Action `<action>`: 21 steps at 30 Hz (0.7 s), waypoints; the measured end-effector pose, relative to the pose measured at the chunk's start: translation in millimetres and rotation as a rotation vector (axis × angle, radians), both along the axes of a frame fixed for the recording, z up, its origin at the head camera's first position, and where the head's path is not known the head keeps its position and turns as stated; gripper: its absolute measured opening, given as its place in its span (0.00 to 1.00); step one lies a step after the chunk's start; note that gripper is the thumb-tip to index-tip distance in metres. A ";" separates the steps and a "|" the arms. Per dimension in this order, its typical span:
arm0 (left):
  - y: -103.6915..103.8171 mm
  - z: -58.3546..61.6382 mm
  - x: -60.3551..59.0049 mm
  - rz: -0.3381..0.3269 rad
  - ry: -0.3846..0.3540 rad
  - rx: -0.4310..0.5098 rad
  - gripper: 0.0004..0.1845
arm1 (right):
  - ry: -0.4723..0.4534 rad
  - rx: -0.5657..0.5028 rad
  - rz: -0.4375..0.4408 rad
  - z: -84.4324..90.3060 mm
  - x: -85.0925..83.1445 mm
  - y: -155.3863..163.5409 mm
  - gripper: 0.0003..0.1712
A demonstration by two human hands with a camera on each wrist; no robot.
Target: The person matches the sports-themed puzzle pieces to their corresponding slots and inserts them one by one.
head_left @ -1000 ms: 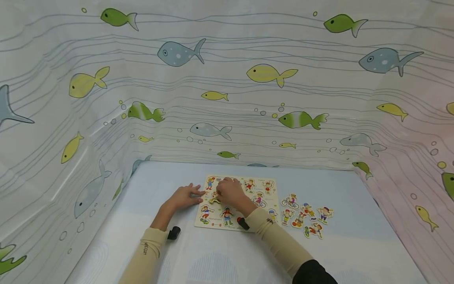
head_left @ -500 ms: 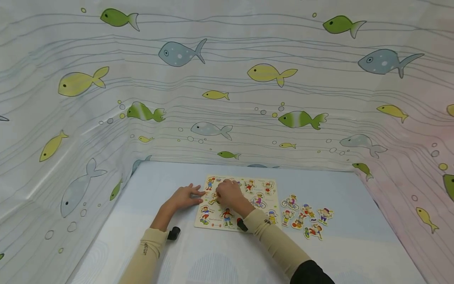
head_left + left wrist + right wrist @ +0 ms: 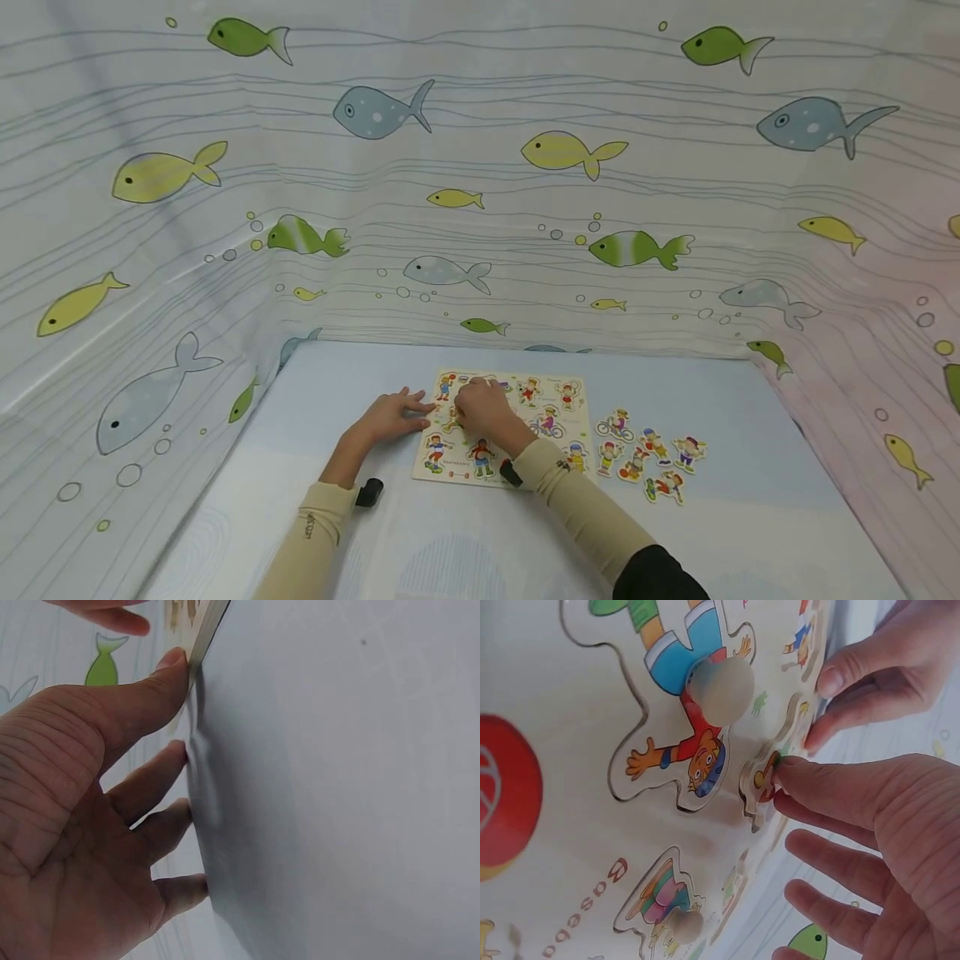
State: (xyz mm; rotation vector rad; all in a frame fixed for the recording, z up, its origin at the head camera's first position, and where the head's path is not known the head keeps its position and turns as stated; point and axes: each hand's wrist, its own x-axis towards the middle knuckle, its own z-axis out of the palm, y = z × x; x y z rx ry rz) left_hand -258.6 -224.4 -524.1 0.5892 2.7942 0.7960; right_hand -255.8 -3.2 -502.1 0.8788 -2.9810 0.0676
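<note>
Wooden puzzle board [image 3: 517,400]: right hand [image 3: 483,408] presses piece [image 3: 761,784], left hand [image 3: 386,417] steadies edge.

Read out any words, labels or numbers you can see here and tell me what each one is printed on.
"Basebo": red letters on the puzzle board, cut off by the frame edge, so a partial word.
Small captions on the puzzle board in the head view: too small to read.
Dark mark on the left sleeve: too blurred to read.

Left hand [image 3: 67,847] flat on table [image 3: 345,787] — thumb touching board edge [image 3: 210,626]
</note>
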 end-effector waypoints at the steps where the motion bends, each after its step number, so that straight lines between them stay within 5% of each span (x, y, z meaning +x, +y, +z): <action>1: 0.1 0.0 -0.2 -0.004 0.001 -0.002 0.21 | -0.003 0.006 -0.006 -0.1 -0.5 -0.2 0.12; 21: -0.6 1.3 -1.9 -0.007 0.016 -0.022 0.21 | -0.027 0.011 -0.030 -7.8 -4.5 2.2 0.10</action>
